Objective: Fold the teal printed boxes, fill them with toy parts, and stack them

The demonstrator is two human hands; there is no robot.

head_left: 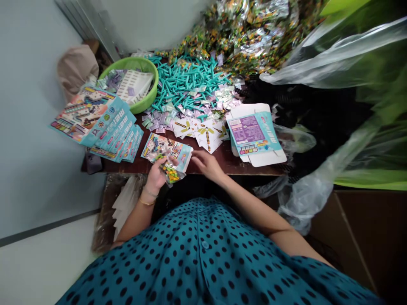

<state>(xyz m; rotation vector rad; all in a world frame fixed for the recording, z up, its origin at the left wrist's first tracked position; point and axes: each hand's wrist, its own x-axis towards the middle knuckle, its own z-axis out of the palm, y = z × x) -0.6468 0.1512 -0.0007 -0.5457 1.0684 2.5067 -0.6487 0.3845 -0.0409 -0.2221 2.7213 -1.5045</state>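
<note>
My left hand (158,173) is closed round a clear packet of small coloured pieces (170,173) and the near end of a small printed box (167,150), at the table's near edge. My right hand (206,164) lies on the brown table (222,163) just right of that box, fingers bent and touching its open end. Folded leaflets with yellow-and-black prints (203,132) lie just beyond both hands.
Flat printed cartons (256,135) lie to the right, a fan of finished boxes (104,127) to the left. A green basin (140,82) holds packets. Teal sticks (187,80), silver sachets (178,114), a heap of clear packets (251,29) and plastic bags (333,59) fill the back and right.
</note>
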